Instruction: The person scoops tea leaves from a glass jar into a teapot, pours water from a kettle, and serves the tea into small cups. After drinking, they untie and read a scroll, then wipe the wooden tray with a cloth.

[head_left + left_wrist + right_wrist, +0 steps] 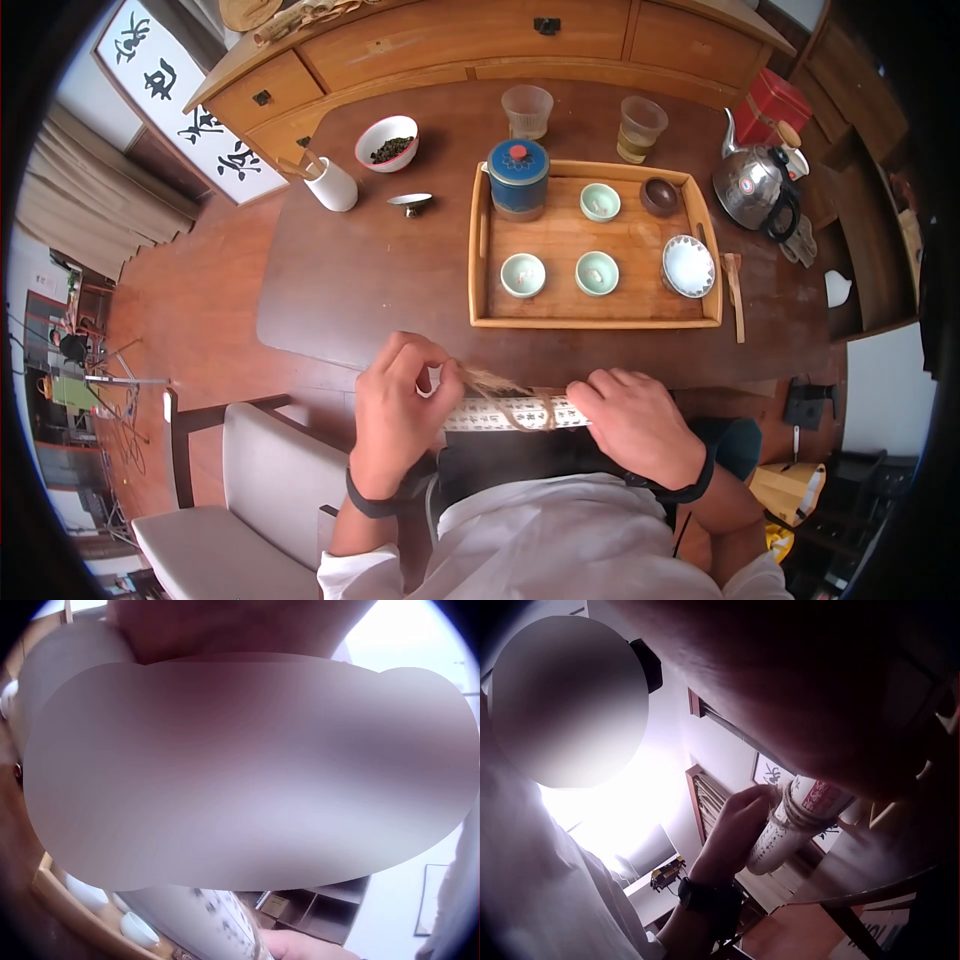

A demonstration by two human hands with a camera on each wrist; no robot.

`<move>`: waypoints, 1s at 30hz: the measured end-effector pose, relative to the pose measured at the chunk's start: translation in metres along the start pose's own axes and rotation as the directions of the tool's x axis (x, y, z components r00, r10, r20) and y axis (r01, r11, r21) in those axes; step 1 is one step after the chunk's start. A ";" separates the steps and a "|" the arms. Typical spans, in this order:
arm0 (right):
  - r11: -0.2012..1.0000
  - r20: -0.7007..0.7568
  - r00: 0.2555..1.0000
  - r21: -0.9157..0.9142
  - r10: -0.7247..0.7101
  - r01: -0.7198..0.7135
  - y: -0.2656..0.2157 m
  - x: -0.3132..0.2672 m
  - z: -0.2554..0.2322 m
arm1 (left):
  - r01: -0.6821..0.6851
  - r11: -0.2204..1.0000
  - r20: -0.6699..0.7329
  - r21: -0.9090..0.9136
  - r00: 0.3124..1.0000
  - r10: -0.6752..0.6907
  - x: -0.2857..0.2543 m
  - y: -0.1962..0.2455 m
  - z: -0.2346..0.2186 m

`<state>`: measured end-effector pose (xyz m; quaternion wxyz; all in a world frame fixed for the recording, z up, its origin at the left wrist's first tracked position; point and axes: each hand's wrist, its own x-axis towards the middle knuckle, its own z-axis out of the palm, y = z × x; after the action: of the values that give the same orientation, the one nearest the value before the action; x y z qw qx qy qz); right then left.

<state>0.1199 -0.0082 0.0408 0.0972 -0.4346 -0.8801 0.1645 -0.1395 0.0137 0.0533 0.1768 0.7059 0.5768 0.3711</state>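
Observation:
A white paper roll printed with dark characters lies crosswise before the white-shirted torso, at the table's near edge. Brown twine is wound around it, its frayed end rising to the left. Thumb and index finger of my left hand pinch that loose end above the roll's left part. My right hand grips the roll's right end, thumb along the paper. From the right wrist, the roll shows several twine turns beside a red printed patch. A blurred patch covers most of the left wrist view.
Beyond the hands, a wooden tray bears a blue teapot and several cups. A steel kettle stands right, near a wooden-handled tool. A bowl of tea leaves and white tool holder stand left; a grey chair is beside me.

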 end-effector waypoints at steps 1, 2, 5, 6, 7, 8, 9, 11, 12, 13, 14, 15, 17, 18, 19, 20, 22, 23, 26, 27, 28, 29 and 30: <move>1.000 -0.004 1.000 -0.028 -0.007 0.007 0.003 0.000 -0.006 | 0.033 0.999 0.052 0.005 0.998 -0.033 0.001 -0.004 -0.003; 0.999 0.005 1.000 -0.050 -0.001 0.002 0.004 -0.001 -0.010 | 0.060 0.998 0.098 0.008 0.993 -0.060 0.003 -0.009 -0.005; 0.994 -0.013 0.997 -0.083 -0.077 0.075 0.012 -0.003 -0.019 | 0.185 0.981 0.216 -0.051 0.961 -0.170 0.010 -0.014 -0.010; 0.995 -0.045 0.994 -0.011 -0.104 0.104 0.018 -0.003 -0.022 | 0.218 0.973 0.235 -0.069 0.952 -0.197 0.011 -0.017 -0.010; 0.998 -0.099 0.995 0.068 0.019 -0.012 0.021 -0.006 -0.022 | 0.252 0.964 0.254 -0.084 0.941 -0.224 0.011 -0.024 -0.011; 0.981 -0.141 0.979 0.153 0.143 -0.122 0.023 -0.008 -0.021 | 0.046 0.981 0.219 -0.186 0.976 -0.004 0.014 -0.035 -0.015; 0.944 -0.170 0.948 0.244 0.269 -0.224 0.023 -0.010 -0.020 | 0.306 0.928 0.374 -0.211 0.903 -0.212 0.011 -0.034 -0.017; 0.888 -0.184 0.894 0.307 0.408 -0.343 0.025 -0.005 -0.026 | 0.322 0.862 0.324 -0.393 0.925 -0.198 0.010 -0.040 -0.019; 0.904 -0.156 0.911 0.268 0.381 -0.332 0.026 -0.004 -0.029 | 0.276 0.847 0.223 -0.454 0.956 -0.192 0.011 -0.042 -0.020; 0.920 -0.128 0.927 0.230 0.353 -0.319 0.028 -0.005 -0.030 | 0.224 0.831 0.119 -0.509 0.975 -0.190 0.014 -0.043 -0.022; 0.934 -0.077 0.948 0.217 0.307 -0.285 0.029 -0.007 -0.029 | 0.164 0.816 0.012 -0.555 0.982 -0.189 0.017 -0.045 -0.024; 0.947 -0.027 0.966 0.207 0.259 -0.248 0.031 -0.011 -0.027 | 0.129 0.816 -0.055 -0.564 0.980 -0.193 0.019 -0.048 -0.026; 0.960 0.078 0.983 0.215 0.168 -0.181 0.032 -0.013 -0.026 | 0.059 0.817 -0.188 -0.573 0.961 -0.201 0.023 -0.053 -0.031; 0.961 0.130 0.984 0.232 0.124 -0.152 0.031 -0.013 -0.028 | 0.037 0.827 -0.251 -0.561 0.944 -0.213 0.028 -0.053 -0.033; 0.960 0.183 0.980 0.251 0.080 -0.125 0.030 -0.013 -0.031 | 0.063 0.816 -0.259 -0.574 0.932 -0.254 0.031 -0.056 -0.035; 0.935 0.199 0.977 0.323 0.082 -0.145 0.029 -0.014 -0.032 | 0.087 0.804 -0.266 -0.589 0.918 -0.295 0.034 -0.063 -0.036; 0.928 0.209 0.974 0.340 0.083 -0.152 0.030 -0.015 -0.035 | 0.102 0.812 -0.341 -0.575 0.872 -0.352 0.042 -0.069 -0.036; 0.924 0.213 0.974 0.350 0.082 -0.154 0.031 -0.016 -0.034 | 0.113 0.792 -0.317 -0.601 0.875 -0.365 0.044 -0.073 -0.037; 0.911 0.159 0.971 0.346 0.177 -0.223 0.036 -0.021 -0.028 | 0.139 0.765 -0.283 -0.629 0.876 -0.392 0.047 -0.086 -0.037; 0.902 0.172 0.966 0.356 0.192 -0.243 0.038 -0.021 -0.027 | 0.115 0.759 -0.318 -0.640 0.861 -0.398 0.047 -0.089 -0.038; 0.891 0.188 0.959 0.367 0.210 -0.267 0.038 -0.023 -0.027 | 0.093 0.752 -0.348 -0.653 0.845 -0.406 0.048 -0.093 -0.038; 0.879 0.204 0.952 0.375 0.230 -0.293 0.039 -0.025 -0.027 | 0.071 0.744 -0.376 -0.665 0.828 -0.415 0.048 -0.097 -0.038; 0.874 0.213 0.945 0.372 0.247 -0.312 0.041 -0.028 -0.026 | 0.052 0.735 -0.423 -0.676 0.789 -0.445 0.050 -0.103 -0.039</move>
<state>0.1756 -0.0020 0.0488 0.0890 -0.5137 -0.7603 0.3875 -0.2355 0.0826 0.0251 0.2770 0.3751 0.5363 0.7035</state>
